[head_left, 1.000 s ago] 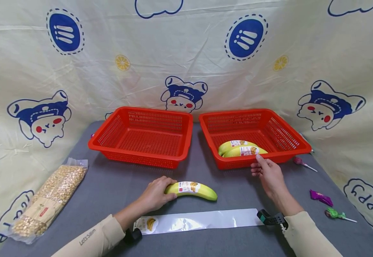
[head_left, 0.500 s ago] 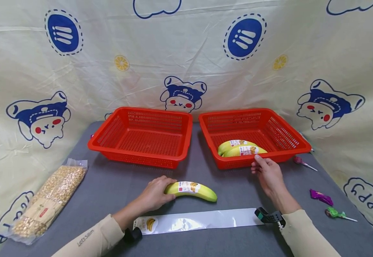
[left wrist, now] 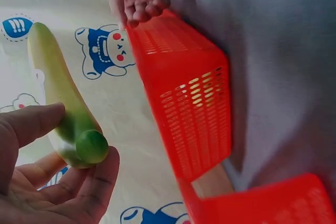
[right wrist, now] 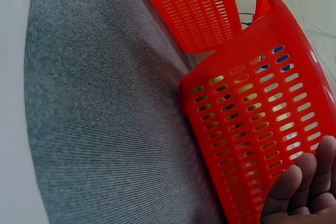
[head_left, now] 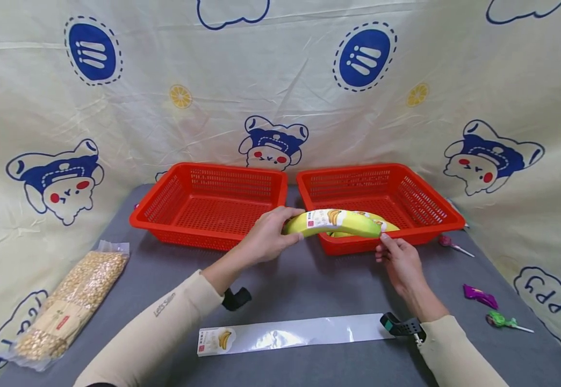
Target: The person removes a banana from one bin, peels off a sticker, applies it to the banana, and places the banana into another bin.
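My left hand (head_left: 268, 236) grips a yellow banana (head_left: 331, 221) with a white label by its left end. It holds the banana raised across the front of the right red basket (head_left: 435, 228). In the left wrist view, thumb and fingers close round the banana's green-tipped end. Inside that basket lie labelled bananas (head_left: 389, 226), partly hidden behind the raised one. My right hand (head_left: 403, 269) holds the basket's front rim, its other fingers curled along the outer wall, as the right wrist view (right wrist: 310, 182) also shows. The raised banana's right tip appears close to the right thumb.
A second red basket (head_left: 179, 234) stands to the left. A clear bag of pale grains (head_left: 74, 301) lies at the left edge. A shiny white strip with a banana picture (head_left: 300, 333) lies in front. Lollipops (head_left: 498, 320) and a purple-wrapped sweet (head_left: 480, 296) lie right.
My left hand has lifted the banana off the table and carried it up and right to the right basket's front. My right hand has stayed at the rim.
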Action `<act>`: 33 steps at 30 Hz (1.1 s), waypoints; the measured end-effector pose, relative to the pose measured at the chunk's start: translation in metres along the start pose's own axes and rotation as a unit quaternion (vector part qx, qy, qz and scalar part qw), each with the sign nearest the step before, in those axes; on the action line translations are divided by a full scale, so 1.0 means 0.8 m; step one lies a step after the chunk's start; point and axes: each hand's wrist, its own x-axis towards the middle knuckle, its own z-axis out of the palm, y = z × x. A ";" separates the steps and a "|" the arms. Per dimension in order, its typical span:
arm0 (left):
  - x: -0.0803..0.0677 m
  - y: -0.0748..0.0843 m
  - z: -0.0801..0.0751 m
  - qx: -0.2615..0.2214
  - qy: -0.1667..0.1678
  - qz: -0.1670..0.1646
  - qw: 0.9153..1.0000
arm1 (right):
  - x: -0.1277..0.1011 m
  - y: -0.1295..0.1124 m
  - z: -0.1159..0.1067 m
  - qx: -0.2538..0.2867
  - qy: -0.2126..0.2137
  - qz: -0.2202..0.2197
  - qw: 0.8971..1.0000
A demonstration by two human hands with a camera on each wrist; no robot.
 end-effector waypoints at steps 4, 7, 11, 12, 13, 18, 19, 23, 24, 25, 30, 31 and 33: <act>0.046 0.016 0.014 -0.002 -0.011 -0.022 1.000 | 0.000 -0.001 0.000 -0.005 0.004 0.009 1.000; 0.075 0.024 0.028 0.013 -0.008 -0.032 0.999 | 0.000 -0.001 0.002 -0.010 0.002 0.013 1.000; 0.106 0.030 0.048 0.036 0.004 -0.049 0.998 | -0.001 0.000 0.003 -0.017 0.005 0.011 1.000; 0.112 0.031 0.053 0.044 0.008 -0.054 0.998 | -0.001 0.000 0.002 -0.018 0.007 0.011 1.000; 0.118 0.032 0.058 0.051 0.011 -0.062 0.997 | -0.001 0.001 0.002 -0.020 0.008 0.011 1.000; 0.143 0.034 0.077 0.091 0.018 -0.082 0.992 | -0.001 0.001 0.001 -0.023 0.013 0.005 1.000; 0.146 0.035 0.081 0.101 0.017 -0.083 0.991 | -0.001 0.001 0.001 -0.024 0.013 0.004 1.000; 0.156 0.037 0.094 0.141 0.008 -0.083 0.987 | 0.000 0.001 0.000 -0.023 0.010 0.005 1.000; 0.157 0.038 0.097 0.153 0.006 -0.080 0.985 | 0.000 0.001 0.000 -0.023 0.010 0.005 1.000; 0.159 0.038 0.100 0.166 0.003 -0.076 0.983 | 0.000 0.001 0.000 -0.024 0.009 0.005 1.000; 0.161 0.046 0.113 0.195 -0.016 -0.072 0.978 | 0.000 0.001 0.000 -0.028 0.009 0.004 1.000; 0.160 0.048 0.115 0.193 -0.021 -0.072 0.978 | 0.001 0.001 0.000 -0.028 0.009 0.004 1.000; 0.160 0.052 0.119 0.182 -0.028 -0.076 0.980 | 0.001 0.001 -0.001 -0.025 0.009 0.004 1.000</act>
